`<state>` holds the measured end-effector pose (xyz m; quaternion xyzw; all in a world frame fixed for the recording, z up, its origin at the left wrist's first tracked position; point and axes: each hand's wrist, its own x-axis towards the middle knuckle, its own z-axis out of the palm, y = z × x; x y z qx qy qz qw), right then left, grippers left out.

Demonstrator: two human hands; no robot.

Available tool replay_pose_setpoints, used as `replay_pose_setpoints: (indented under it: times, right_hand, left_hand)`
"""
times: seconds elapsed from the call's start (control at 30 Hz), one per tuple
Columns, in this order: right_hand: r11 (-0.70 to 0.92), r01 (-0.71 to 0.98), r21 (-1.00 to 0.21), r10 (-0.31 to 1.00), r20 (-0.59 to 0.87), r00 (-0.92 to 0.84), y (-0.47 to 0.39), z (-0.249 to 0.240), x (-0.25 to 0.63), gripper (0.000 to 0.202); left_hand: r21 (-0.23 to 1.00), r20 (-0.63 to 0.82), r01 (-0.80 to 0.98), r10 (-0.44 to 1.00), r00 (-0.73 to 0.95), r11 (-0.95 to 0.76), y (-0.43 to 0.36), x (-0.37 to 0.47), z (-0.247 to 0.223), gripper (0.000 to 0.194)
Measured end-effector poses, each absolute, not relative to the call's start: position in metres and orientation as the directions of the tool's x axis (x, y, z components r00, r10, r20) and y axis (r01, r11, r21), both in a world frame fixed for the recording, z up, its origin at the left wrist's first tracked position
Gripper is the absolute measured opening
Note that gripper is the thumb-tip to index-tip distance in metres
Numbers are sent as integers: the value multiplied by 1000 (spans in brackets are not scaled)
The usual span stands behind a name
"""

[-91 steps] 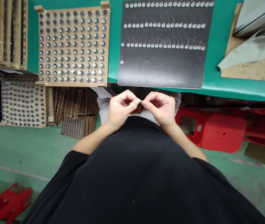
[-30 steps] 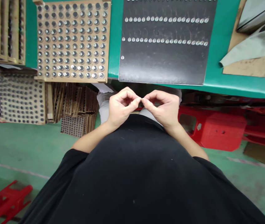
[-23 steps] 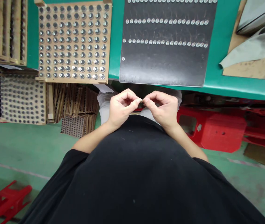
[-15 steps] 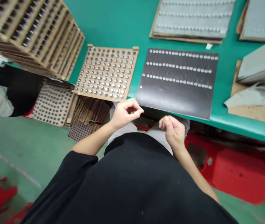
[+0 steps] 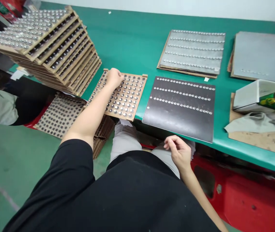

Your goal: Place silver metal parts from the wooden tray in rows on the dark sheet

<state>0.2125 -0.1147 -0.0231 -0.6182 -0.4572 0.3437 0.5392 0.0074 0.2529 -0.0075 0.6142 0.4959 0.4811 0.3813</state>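
Observation:
My left hand (image 5: 115,78) reaches over the far part of a brown board (image 5: 132,118) set with rows of small round metal pieces (image 5: 125,103). Its fingers are pinched together, and whatever is between them is hidden. Close to my lap, just off the table's front edge, my right hand (image 5: 179,151) is held with thumb and fingers curled together. I cannot make out anything in it. Between the hands lies a dark flat sheet (image 5: 176,124) carrying three rows of small round silvery pieces (image 5: 184,94), with a single piece (image 5: 148,108) at its left edge.
Stacked wooden trays (image 5: 72,54) of metal pieces rise at the left. Grey sheets (image 5: 193,53) with rows of pieces lie behind, another grey stack (image 5: 263,54) farther right. A white box (image 5: 246,96) and a cloth (image 5: 256,122) sit at right. A person's sleeve (image 5: 0,104) shows far left.
My left hand has moved from the table's front edge forward and left, over the brown board. My right hand stays near my lap. The view has tilted up, showing more of the table's back.

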Motion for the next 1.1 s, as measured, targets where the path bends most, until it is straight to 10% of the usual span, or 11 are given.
replay_pose_setpoints:
  times: [0.33,0.47,0.7,1.1]
  right_hand:
    - [186,389,-902,933,286,216,-58,-8,213,44]
    - [75,515,-854,937,236,256,-11,-10,208,10]
    - [-153,744,-650,931,159,329,27,-9,185,10]
    - [337,430,-838,841,473,263,-59,1,196,10]
  left_hand:
    - [899,320,257,932,170,-355,105,7,32,14]
    - [937,255,109,863,436,-332,29,11,25,7]
    - [990,50,85,847,529,-112,-20,16,8,20]
    - [912,-217,-236,884,415,335,-24,42,4,23]
